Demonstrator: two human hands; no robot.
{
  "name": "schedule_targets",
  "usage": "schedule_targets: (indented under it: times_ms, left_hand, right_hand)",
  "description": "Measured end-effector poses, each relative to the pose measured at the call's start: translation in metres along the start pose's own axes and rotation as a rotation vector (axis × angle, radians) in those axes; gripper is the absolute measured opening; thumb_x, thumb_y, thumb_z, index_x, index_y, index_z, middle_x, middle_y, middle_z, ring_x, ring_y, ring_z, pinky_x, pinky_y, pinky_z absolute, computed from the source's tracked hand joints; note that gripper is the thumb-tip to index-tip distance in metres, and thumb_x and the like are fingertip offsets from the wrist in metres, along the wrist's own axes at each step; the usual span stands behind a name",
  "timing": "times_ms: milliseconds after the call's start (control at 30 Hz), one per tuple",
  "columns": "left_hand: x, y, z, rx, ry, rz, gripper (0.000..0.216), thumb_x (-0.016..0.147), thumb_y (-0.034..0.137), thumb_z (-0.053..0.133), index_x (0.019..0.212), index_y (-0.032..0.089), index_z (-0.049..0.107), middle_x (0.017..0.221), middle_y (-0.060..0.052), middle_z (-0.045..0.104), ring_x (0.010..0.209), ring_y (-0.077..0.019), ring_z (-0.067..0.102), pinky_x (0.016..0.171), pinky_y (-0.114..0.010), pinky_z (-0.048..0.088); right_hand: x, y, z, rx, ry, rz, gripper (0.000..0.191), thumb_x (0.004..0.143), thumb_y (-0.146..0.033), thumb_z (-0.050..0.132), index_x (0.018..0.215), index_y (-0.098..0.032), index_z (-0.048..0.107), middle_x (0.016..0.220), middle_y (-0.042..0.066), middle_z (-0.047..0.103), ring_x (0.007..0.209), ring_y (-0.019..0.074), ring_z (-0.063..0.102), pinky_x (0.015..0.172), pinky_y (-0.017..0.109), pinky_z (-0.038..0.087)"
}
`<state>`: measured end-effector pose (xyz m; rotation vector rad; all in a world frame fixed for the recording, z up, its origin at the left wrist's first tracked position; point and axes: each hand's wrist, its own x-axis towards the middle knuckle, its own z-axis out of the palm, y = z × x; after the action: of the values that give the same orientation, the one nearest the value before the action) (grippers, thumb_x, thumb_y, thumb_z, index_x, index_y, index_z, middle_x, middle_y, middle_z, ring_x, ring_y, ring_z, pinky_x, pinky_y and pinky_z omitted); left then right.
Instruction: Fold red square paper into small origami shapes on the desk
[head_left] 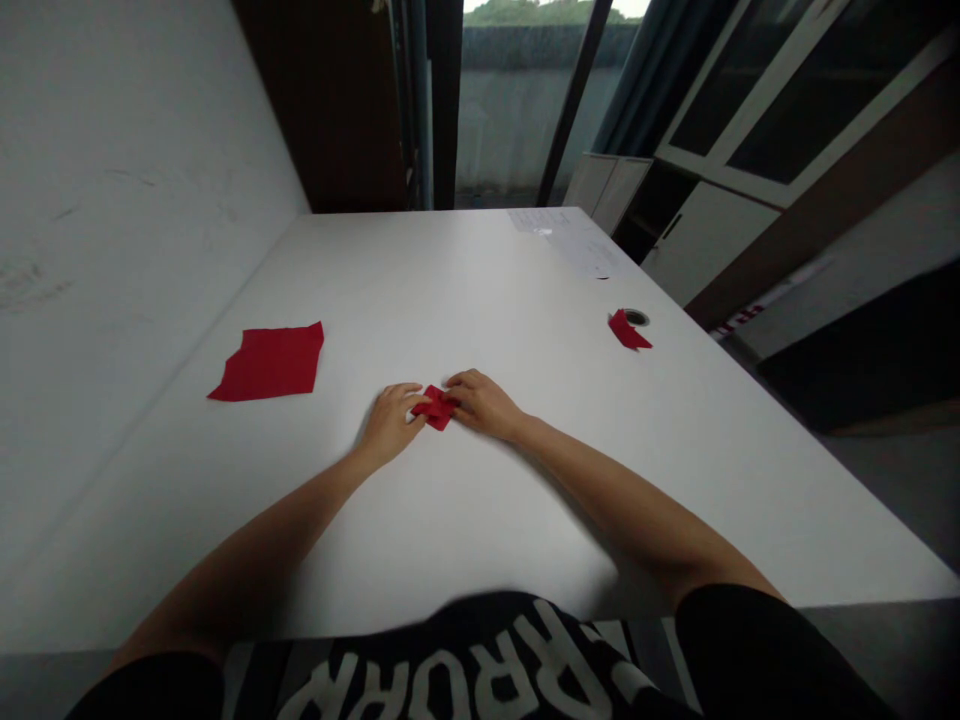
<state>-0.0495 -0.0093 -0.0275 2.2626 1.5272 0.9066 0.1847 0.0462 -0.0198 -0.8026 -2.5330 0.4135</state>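
Observation:
A small piece of folded red paper [437,409] lies on the white table between my two hands. My left hand [395,418] pinches its left corner between thumb and fingers. On the opposite side, my right hand [482,403] has its thumb and fingertips closed on the right edge. Both hands rest low, close to the tabletop. How the folds run under my fingertips is too small to make out.
A larger red sheet [271,363] with ragged edges lies to the left, near the white wall [135,200]. Toward the right edge of the table [465,290], a red scrap [628,330] touches a dark round object [637,317]. Pale printed sheets [562,240] lie at the far right corner.

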Motion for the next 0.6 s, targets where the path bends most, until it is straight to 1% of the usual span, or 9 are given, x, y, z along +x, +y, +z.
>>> schedule_targets:
  times_ms: [33,133,267,367,433,533,600]
  left_hand:
    - [0.000,0.000,-0.001,0.043,-0.011,0.013,0.024,0.085,0.019,0.067,0.107,0.027,0.075,0.122,-0.007,0.068,0.115,-0.0253,0.059,0.105,-0.046,0.044]
    - [-0.001,0.002,-0.004,0.129,-0.047,0.037,0.023,0.088,0.021,0.066,0.108,0.027,0.075,0.111,-0.006,0.069,0.106,-0.0248,0.059,0.100,-0.044,0.046]
    - [-0.001,0.003,-0.009,0.188,-0.100,0.066,0.025,0.090,0.024,0.063,0.112,0.027,0.074,0.104,-0.007,0.068,0.097,-0.0242,0.058,0.092,-0.042,0.046]
    - [0.000,0.002,-0.011,0.162,-0.108,0.075,0.023,0.093,0.026,0.061,0.111,0.026,0.074,0.100,-0.007,0.068,0.093,-0.0236,0.059,0.089,-0.040,0.047]
    - [0.000,0.001,-0.012,0.109,-0.091,0.063,0.020,0.094,0.028,0.059,0.105,0.026,0.075,0.098,-0.006,0.070,0.092,-0.0229,0.061,0.088,-0.039,0.047]
    - [0.000,-0.001,-0.011,0.035,-0.056,0.017,0.016,0.094,0.029,0.059,0.094,0.025,0.075,0.091,-0.004,0.071,0.086,-0.0215,0.062,0.084,-0.037,0.048]
    - [0.000,-0.002,-0.008,0.017,-0.041,-0.023,0.014,0.093,0.028,0.060,0.091,0.025,0.074,0.086,-0.003,0.072,0.080,-0.0207,0.062,0.079,-0.036,0.047]
  right_hand:
    - [0.000,0.000,-0.002,-0.062,-0.031,-0.026,0.021,0.091,-0.024,0.066,0.110,-0.020,0.073,0.113,0.012,0.067,0.106,0.0233,0.057,0.093,0.034,0.043]
    - [0.000,-0.002,-0.005,-0.171,-0.104,-0.078,0.020,0.097,-0.027,0.060,0.111,-0.020,0.073,0.101,0.010,0.067,0.094,0.0206,0.057,0.087,0.032,0.043]
    - [0.001,-0.005,-0.006,-0.223,-0.138,-0.105,0.019,0.100,-0.026,0.055,0.103,-0.018,0.072,0.095,0.009,0.065,0.089,0.0194,0.055,0.083,0.031,0.041]
    - [0.001,-0.005,-0.005,-0.177,-0.117,-0.065,0.020,0.101,-0.026,0.053,0.102,-0.018,0.072,0.096,0.009,0.065,0.091,0.0189,0.055,0.081,0.029,0.041]
    - [0.001,-0.005,-0.003,-0.124,-0.082,-0.019,0.021,0.101,-0.026,0.053,0.101,-0.018,0.072,0.094,0.008,0.065,0.091,0.0186,0.056,0.080,0.029,0.041]
    - [0.001,-0.004,0.001,-0.048,-0.041,0.053,0.022,0.101,-0.026,0.053,0.095,-0.017,0.072,0.091,0.008,0.065,0.090,0.0181,0.056,0.080,0.029,0.041]
    - [0.001,-0.004,0.005,-0.008,-0.021,0.103,0.022,0.101,-0.026,0.054,0.092,-0.017,0.072,0.089,0.007,0.065,0.089,0.0174,0.057,0.080,0.028,0.041]
